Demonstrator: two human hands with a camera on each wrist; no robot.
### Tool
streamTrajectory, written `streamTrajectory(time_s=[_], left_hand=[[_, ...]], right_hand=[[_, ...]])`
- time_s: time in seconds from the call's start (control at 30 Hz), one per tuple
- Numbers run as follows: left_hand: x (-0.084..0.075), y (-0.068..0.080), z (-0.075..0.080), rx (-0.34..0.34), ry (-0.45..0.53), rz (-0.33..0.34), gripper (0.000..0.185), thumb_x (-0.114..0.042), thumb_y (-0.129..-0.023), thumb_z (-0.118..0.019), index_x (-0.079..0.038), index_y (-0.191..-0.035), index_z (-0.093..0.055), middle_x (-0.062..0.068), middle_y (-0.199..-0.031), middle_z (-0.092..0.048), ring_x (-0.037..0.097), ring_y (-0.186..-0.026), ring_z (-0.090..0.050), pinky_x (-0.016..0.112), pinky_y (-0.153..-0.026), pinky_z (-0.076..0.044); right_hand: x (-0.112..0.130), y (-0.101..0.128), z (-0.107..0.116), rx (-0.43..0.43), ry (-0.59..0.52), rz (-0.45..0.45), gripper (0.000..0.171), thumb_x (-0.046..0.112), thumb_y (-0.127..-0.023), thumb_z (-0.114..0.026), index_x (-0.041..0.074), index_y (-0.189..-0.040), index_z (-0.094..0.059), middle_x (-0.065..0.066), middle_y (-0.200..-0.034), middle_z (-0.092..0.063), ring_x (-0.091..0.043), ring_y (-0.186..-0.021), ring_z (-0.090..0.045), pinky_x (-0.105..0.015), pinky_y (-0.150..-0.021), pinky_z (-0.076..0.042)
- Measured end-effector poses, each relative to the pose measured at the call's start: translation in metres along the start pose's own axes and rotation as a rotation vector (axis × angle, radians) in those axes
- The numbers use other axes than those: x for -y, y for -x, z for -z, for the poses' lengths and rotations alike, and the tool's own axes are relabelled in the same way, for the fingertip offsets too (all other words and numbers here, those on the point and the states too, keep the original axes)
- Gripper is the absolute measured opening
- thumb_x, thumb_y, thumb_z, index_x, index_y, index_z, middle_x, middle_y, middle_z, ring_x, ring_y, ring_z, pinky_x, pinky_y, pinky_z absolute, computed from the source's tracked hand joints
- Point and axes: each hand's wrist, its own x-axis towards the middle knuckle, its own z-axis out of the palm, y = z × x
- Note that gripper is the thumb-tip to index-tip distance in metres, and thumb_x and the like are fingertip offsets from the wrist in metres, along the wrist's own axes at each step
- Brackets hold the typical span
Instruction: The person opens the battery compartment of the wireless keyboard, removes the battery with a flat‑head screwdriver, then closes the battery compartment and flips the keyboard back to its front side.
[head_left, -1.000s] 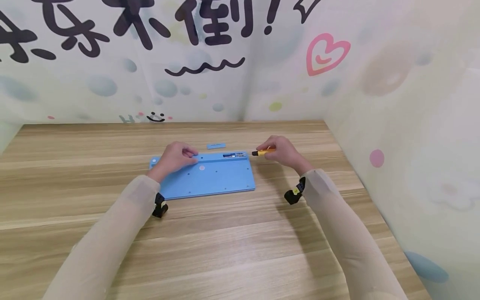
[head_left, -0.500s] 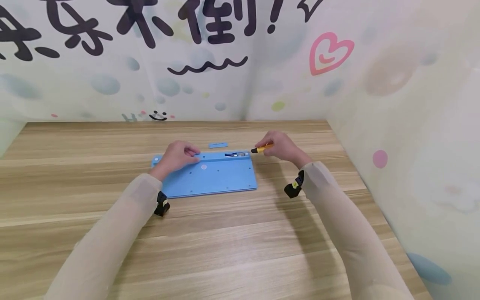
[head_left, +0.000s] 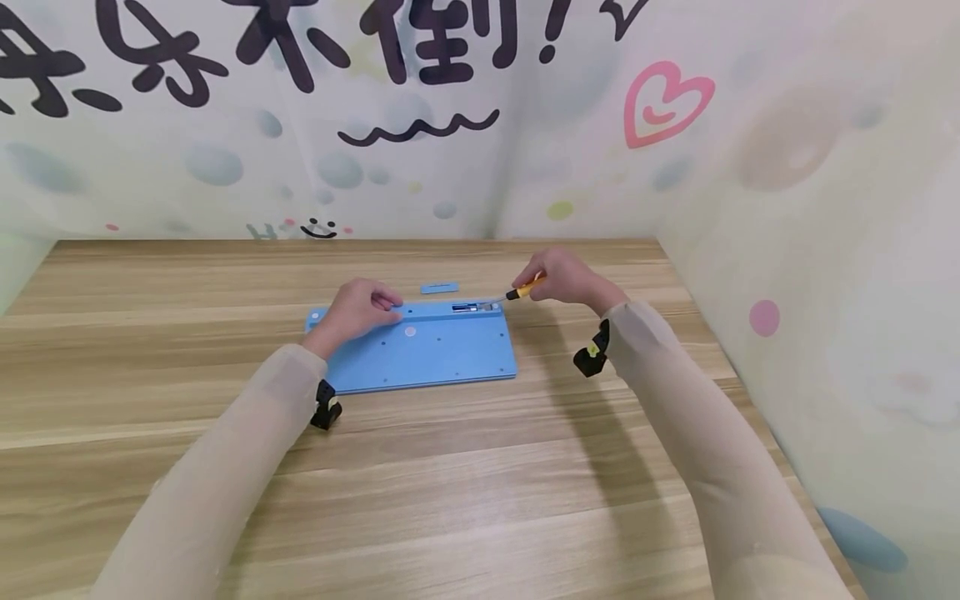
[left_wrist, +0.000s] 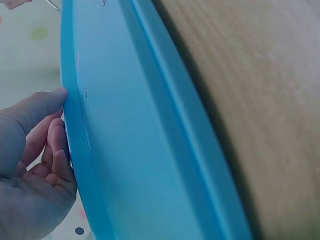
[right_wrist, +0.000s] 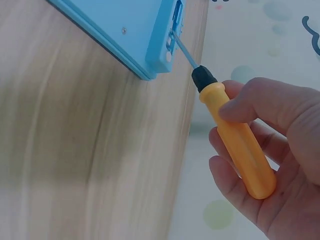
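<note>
A blue keyboard lies underside up on the table, small screws dotting its back. In its raised rear ridge a battery compartment is uncovered, with a battery inside. My left hand holds that ridge left of the middle; in the left wrist view the thumb is on its edge and the fingers curl against its far side. My right hand grips a screwdriver by its yellow handle. The screwdriver's metal shaft slants down, and its tip is in the right end of the compartment.
Behind the keyboard lies a small blue battery cover. The wood-grain table meets a printed wall sheet at the back and another pale sheet on the right. Each wrist wears a black camera.
My right hand has risen, tilting the screwdriver from nearly flat to a steeper slant, its tip shifting slightly left into the compartment. The left hand keeps its place on the keyboard.
</note>
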Motion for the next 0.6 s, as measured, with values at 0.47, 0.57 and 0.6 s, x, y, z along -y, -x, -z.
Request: streamTrajectory(time_s=[0.47,0.57,0.6], left_hand=[[-0.002,0.001,0.001,0.001,0.011,-0.01,0.023,-0.006,-0.084,-0.068,0.005,-0.104,-0.066,0.015,-0.093,-0.06,0.025,-0.085,-0.053,0.033,-0.077,-0.045],[-0.003,0.002,0.001,-0.001,0.011,-0.01,0.023,-0.006,-0.084,-0.068,0.005,-0.103,-0.066,0.015,-0.093,-0.06,0.025,-0.085,-0.053,0.033,-0.077,-0.045],[-0.003,0.002,0.001,-0.001,0.01,-0.01,0.023,-0.006,-0.084,-0.068,0.005,-0.103,-0.066,0.015,-0.093,-0.06,0.025,-0.085,-0.053,0.033,-0.077,-0.045]], right_hand=[[0.014,-0.012,0.007,0.069,0.089,0.012,0.026,-0.007,-0.079,-0.061,0.001,-0.101,-0.071,-0.012,-0.104,-0.064,-0.025,-0.091,-0.054,-0.034,-0.075,-0.049],[0.02,-0.017,0.008,0.087,0.131,-0.01,0.026,-0.007,-0.078,-0.061,0.002,-0.1,-0.072,-0.011,-0.104,-0.065,-0.024,-0.091,-0.055,-0.035,-0.076,-0.049],[0.022,-0.018,0.008,0.094,0.146,-0.022,0.026,-0.007,-0.078,-0.061,0.003,-0.099,-0.072,-0.01,-0.104,-0.065,-0.024,-0.09,-0.055,-0.035,-0.075,-0.049]])
